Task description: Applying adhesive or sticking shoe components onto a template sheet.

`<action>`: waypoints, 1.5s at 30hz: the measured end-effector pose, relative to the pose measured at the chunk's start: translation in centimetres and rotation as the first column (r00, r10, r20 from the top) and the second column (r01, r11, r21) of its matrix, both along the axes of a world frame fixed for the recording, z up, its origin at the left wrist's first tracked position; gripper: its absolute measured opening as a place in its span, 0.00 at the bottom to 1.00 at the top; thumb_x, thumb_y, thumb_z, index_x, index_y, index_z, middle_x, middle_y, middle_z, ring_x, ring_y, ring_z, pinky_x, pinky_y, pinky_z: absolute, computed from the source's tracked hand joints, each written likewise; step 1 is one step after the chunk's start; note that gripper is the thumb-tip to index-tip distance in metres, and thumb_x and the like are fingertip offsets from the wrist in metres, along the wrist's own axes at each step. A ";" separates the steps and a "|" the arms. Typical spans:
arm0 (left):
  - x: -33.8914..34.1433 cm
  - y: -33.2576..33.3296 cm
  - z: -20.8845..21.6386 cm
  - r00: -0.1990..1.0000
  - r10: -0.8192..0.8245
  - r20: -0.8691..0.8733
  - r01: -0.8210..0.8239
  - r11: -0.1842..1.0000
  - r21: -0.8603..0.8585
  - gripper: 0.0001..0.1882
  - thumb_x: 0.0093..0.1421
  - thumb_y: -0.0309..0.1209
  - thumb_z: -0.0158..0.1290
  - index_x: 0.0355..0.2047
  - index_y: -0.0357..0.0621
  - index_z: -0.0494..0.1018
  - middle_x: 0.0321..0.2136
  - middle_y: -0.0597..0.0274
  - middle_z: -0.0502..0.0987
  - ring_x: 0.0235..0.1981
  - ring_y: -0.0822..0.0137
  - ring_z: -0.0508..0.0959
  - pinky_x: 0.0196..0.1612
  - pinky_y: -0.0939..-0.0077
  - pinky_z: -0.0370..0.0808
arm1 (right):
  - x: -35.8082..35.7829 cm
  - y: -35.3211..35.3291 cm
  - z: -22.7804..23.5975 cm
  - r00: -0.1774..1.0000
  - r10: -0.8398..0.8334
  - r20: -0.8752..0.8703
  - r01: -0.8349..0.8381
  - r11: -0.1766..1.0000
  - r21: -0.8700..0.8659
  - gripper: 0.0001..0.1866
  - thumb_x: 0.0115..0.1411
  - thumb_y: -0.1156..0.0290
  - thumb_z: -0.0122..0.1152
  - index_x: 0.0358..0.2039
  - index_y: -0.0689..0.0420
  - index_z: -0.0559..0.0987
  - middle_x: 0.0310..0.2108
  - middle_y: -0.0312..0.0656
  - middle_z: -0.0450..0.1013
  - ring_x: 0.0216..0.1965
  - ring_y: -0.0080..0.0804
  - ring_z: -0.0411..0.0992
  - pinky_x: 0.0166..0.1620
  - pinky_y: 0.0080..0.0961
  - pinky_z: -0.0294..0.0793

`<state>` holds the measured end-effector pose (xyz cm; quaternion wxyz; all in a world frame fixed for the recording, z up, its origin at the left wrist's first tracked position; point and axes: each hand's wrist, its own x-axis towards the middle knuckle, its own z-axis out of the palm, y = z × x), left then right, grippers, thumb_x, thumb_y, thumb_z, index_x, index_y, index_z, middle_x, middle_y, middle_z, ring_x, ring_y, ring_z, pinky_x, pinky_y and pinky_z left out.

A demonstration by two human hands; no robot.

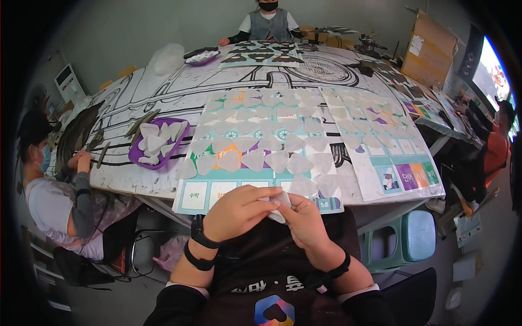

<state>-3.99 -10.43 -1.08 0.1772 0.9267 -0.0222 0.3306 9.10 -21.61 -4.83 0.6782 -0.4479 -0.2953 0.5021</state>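
Note:
A small whitish, flat piece (280, 207) sits between my two hands, in front of the table's near edge. My left hand (239, 211) curls over it from the left, fingers closed at its top edge. My right hand (305, 220) pinches it from the right between thumb and fingers. Fingers hide part of its outline. Just beyond lies a printed picture chart (193, 196), covered with rows of similar pale, rounded-triangle pieces (225, 162). A second chart (399, 187) to the right bears more of them. A purple basket (132, 157) at the left holds a pile of whitish pieces.
A person (54, 201) sits at the left by long dark strips (79, 133); another (269, 27) sits across the table, behind a chart with dark pieces (261, 56). A third person (492, 146) works at the right. A teal stool (418, 236) and a cardboard box (429, 49) stand right.

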 end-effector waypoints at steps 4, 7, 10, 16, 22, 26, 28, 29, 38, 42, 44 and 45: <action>-0.2 1.3 0.9 0.985 0.138 0.100 -0.142 0.989 0.031 0.14 0.41 0.20 0.60 0.29 0.44 0.71 0.38 0.64 0.75 0.34 0.65 0.72 0.39 0.77 0.68 | 1.5 -0.1 0.1 0.992 -0.124 0.037 0.121 0.991 0.061 0.12 0.58 0.74 0.53 0.40 0.67 0.75 0.31 0.38 0.74 0.32 0.17 0.69 0.37 0.15 0.69; 0.5 2.4 0.4 0.994 0.040 -0.099 -0.104 0.589 -0.802 0.16 0.48 0.21 0.59 0.35 0.41 0.65 0.27 0.66 0.70 0.31 0.76 0.71 0.35 0.82 0.69 | 4.3 -0.9 1.2 0.927 -0.361 0.100 0.345 0.927 0.147 0.11 0.58 0.74 0.53 0.39 0.68 0.75 0.32 0.41 0.75 0.33 0.21 0.71 0.39 0.18 0.70; 2.5 3.8 0.5 0.944 -0.163 -0.288 -0.116 0.653 -0.749 0.18 0.47 0.21 0.59 0.37 0.42 0.65 0.26 0.66 0.71 0.28 0.78 0.71 0.32 0.83 0.69 | 6.8 -2.2 1.8 0.874 -0.478 0.087 0.454 0.867 0.204 0.11 0.59 0.76 0.51 0.40 0.70 0.72 0.36 0.46 0.73 0.36 0.31 0.74 0.42 0.25 0.73; 5.2 6.3 0.5 0.804 -0.290 -0.520 -0.298 0.560 -0.773 0.20 0.48 0.24 0.60 0.41 0.40 0.66 0.23 0.66 0.72 0.26 0.76 0.74 0.24 0.85 0.72 | 8.5 -3.3 1.7 0.846 -0.532 0.015 0.511 0.820 0.258 0.12 0.59 0.76 0.50 0.41 0.70 0.72 0.38 0.47 0.73 0.39 0.33 0.73 0.44 0.27 0.73; 6.2 6.6 -0.4 0.840 -0.261 -0.476 -0.293 0.520 -0.802 0.21 0.48 0.23 0.59 0.43 0.40 0.66 0.24 0.67 0.69 0.22 0.76 0.73 0.25 0.84 0.74 | 9.1 -3.7 1.7 0.854 -0.520 -0.006 0.502 0.822 0.270 0.12 0.59 0.76 0.50 0.41 0.69 0.71 0.38 0.47 0.72 0.39 0.33 0.73 0.45 0.26 0.73; 6.3 6.4 -0.4 0.831 -0.287 -0.478 -0.331 0.436 -0.837 0.22 0.47 0.21 0.60 0.42 0.41 0.65 0.23 0.67 0.69 0.21 0.77 0.73 0.24 0.86 0.73 | 9.1 -3.7 1.7 0.862 -0.507 -0.014 0.492 0.829 0.268 0.12 0.59 0.75 0.50 0.41 0.69 0.71 0.38 0.47 0.72 0.39 0.33 0.73 0.45 0.27 0.73; 6.3 6.0 -0.3 0.826 -0.266 -0.497 -0.356 0.438 -0.826 0.23 0.46 0.20 0.60 0.42 0.42 0.64 0.23 0.67 0.69 0.21 0.76 0.74 0.23 0.86 0.72 | 9.0 -3.7 1.7 0.861 -0.509 -0.012 0.492 0.827 0.272 0.12 0.59 0.75 0.50 0.41 0.69 0.71 0.38 0.47 0.73 0.40 0.33 0.73 0.45 0.27 0.73; 6.4 5.7 -0.2 0.818 -0.222 -0.531 -0.383 0.479 -0.790 0.23 0.46 0.21 0.60 0.42 0.42 0.65 0.23 0.66 0.69 0.22 0.74 0.74 0.24 0.84 0.72 | 9.0 -3.8 1.8 0.861 -0.509 -0.012 0.492 0.826 0.273 0.12 0.59 0.75 0.50 0.41 0.69 0.71 0.38 0.47 0.73 0.40 0.33 0.73 0.45 0.27 0.73; 4.8 3.0 -1.4 0.936 0.180 -0.302 -0.199 0.980 -0.033 0.21 0.50 0.32 0.56 0.45 0.44 0.66 0.43 0.56 0.70 0.47 0.57 0.70 0.50 0.65 0.65 | 8.8 -4.2 1.9 0.863 -0.504 -0.014 0.488 0.828 0.276 0.12 0.59 0.76 0.50 0.41 0.70 0.71 0.38 0.48 0.72 0.39 0.33 0.73 0.45 0.27 0.73; 2.3 1.5 -2.1 0.880 0.094 -0.465 0.009 0.977 0.214 0.32 0.58 0.47 0.45 0.58 0.44 0.56 0.57 0.58 0.59 0.59 0.59 0.58 0.61 0.54 0.49 | 8.8 -4.2 1.8 0.873 -0.488 -0.016 0.472 0.835 0.283 0.12 0.59 0.76 0.50 0.41 0.70 0.71 0.37 0.48 0.73 0.39 0.34 0.73 0.44 0.27 0.73; 1.0 1.1 -1.0 0.808 0.270 -0.524 -0.079 0.930 0.359 0.33 0.59 0.50 0.42 0.60 0.46 0.52 0.59 0.58 0.56 0.60 0.59 0.57 0.61 0.55 0.47 | 8.8 -4.2 1.9 0.875 -0.484 -0.018 0.469 0.836 0.285 0.12 0.59 0.76 0.50 0.41 0.70 0.71 0.37 0.48 0.73 0.39 0.34 0.73 0.44 0.27 0.73; 0.4 1.0 -0.6 0.824 0.295 -0.484 -0.115 0.923 0.368 0.31 0.59 0.52 0.40 0.57 0.45 0.58 0.57 0.58 0.61 0.60 0.58 0.57 0.62 0.54 0.45 | 8.6 -4.1 2.0 0.879 -0.477 -0.019 0.463 0.842 0.278 0.12 0.59 0.76 0.50 0.41 0.70 0.71 0.37 0.48 0.73 0.39 0.34 0.73 0.44 0.26 0.73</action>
